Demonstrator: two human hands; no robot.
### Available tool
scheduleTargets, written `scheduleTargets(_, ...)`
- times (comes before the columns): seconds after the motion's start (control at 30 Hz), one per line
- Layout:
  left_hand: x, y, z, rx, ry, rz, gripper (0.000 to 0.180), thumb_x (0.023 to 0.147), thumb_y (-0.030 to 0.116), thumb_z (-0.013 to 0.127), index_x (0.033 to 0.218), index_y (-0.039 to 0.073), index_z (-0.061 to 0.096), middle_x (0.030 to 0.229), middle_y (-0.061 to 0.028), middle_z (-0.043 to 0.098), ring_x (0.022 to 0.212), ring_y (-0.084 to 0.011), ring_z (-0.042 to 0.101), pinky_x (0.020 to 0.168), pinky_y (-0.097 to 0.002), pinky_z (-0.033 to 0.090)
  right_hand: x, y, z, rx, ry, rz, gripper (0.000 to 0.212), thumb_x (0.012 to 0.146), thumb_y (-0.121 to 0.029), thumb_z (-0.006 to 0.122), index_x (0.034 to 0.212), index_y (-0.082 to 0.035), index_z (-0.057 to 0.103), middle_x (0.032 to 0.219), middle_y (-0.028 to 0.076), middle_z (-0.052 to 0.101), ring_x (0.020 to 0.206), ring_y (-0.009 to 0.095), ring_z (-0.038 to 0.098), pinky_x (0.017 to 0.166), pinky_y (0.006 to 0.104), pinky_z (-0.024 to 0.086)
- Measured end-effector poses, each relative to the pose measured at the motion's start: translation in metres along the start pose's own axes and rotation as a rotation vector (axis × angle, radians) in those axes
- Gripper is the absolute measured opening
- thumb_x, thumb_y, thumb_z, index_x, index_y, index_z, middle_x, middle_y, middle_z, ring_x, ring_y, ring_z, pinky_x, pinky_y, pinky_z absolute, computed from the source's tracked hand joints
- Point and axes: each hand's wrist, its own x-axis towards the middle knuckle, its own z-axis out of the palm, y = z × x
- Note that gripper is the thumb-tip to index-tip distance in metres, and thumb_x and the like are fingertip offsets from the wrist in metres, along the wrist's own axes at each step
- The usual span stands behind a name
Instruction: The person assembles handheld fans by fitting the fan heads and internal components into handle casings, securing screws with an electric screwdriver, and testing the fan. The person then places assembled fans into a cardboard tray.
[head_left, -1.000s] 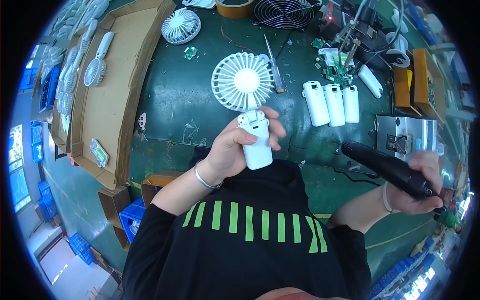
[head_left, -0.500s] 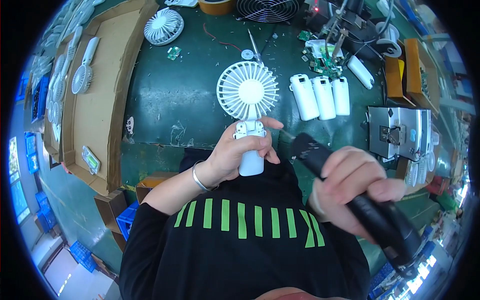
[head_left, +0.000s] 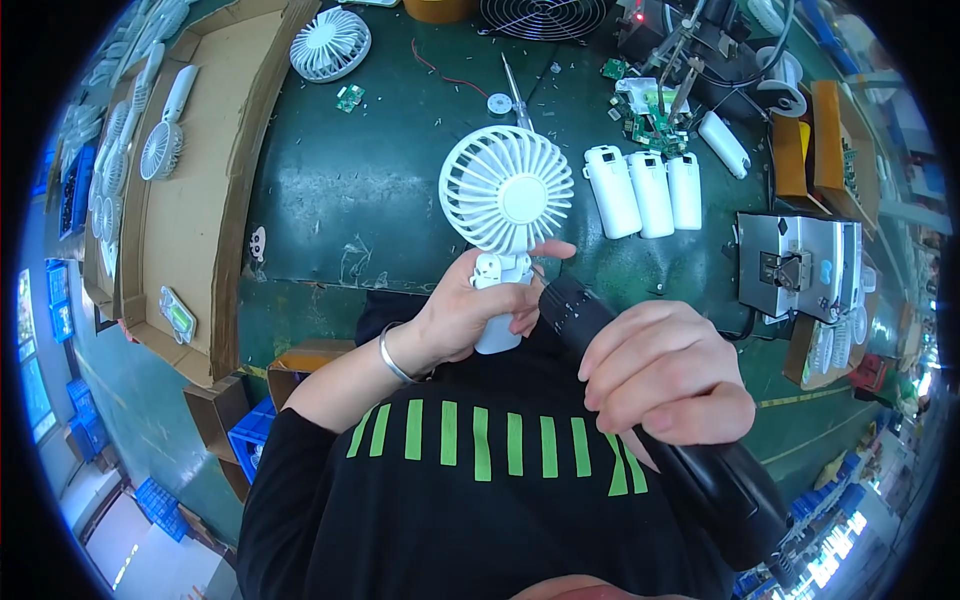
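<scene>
A white handheld fan (head_left: pixel 507 190) with a round slatted head is held by its handle in my left hand (head_left: pixel 462 305). My left thumb lies across the handle, and the index finger stretches out behind the hinge. My right hand (head_left: pixel 668 372) grips a black electric screwdriver (head_left: pixel 580 318), whose front end points at the fan's hinge. The tip is close beside the hinge; whether it touches a screw cannot be made out. Just beyond the fan head lies a thin pointed screwdriver (head_left: pixel 516 92) next to a small white disc (head_left: pixel 499 104).
Three white handle shells (head_left: pixel 652 195) stand in a row at the right, near green circuit boards (head_left: pixel 660 125). A cardboard tray (head_left: pixel 200 240) with a fan (head_left: pixel 163 150) is on the left. Another fan head (head_left: pixel 330 45) lies far left. A metal fixture (head_left: pixel 800 265) sits at the right.
My right hand has brought the electric screwdriver left, up to the fan's hinge. The fan in my left hand has turned slightly, its head shifting right.
</scene>
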Motion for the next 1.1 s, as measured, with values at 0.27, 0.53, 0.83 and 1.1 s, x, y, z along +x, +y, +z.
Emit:
scheduleTargets(0.27,-0.002,0.006,0.01,0.04,-0.028,-0.033,0.05,0.081,-0.002,0.053,0.131,-0.007,0.047,0.072,-0.001,0.05,0.058,-0.0095,0.048,0.057,-0.0255,0.044,0.003,-0.01,0.004,-0.029,-0.04,0.005,0.024,0.072,0.004,0.066,0.09,0.002,0.05,0.07,0.016,0.061,0.055,0.027,0.06,0.054,0.0406,0.055)
scheduleTargets(0.53,0.001,0.0,0.01,-0.009,0.001,-0.031,0.049,0.082,-0.002,0.052,0.13,-0.006,0.047,0.073,-0.0015,0.051,0.059,-0.0094,0.049,0.058,-0.0256,0.044,-0.008,-0.012,0.011,-0.08,0.08,-0.017,0.023,0.075,0.003,0.063,0.093,0.0,0.049,0.074,0.016,0.062,0.059,0.027,0.062,0.056,0.0416,0.056)
scheduleTargets(0.83,0.004,-0.008,0.009,0.104,0.005,-0.05,0.046,0.09,0.011,0.055,0.132,-0.005,0.046,0.077,0.0027,0.052,0.067,-0.003,0.047,0.061,-0.0193,0.04,-0.01,-0.007,0.014,0.025,0.081,-0.003,0.024,0.077,0.003,0.062,0.097,0.0,0.047,0.076,0.017,0.063,0.062,0.028,0.062,0.057,0.0428,0.056)
scheduleTargets(1.1,0.003,-0.017,0.004,0.141,0.028,-0.04,0.04,0.091,0.009,0.054,0.129,-0.004,0.049,0.079,0.0029,0.054,0.069,-0.0029,0.048,0.064,-0.0197,0.041,-0.014,-0.001,0.016,0.029,0.082,-0.054,0.022,0.077,0.003,0.061,0.094,0.001,0.046,0.074,0.017,0.062,0.059,0.028,0.062,0.056,0.0427,0.056)
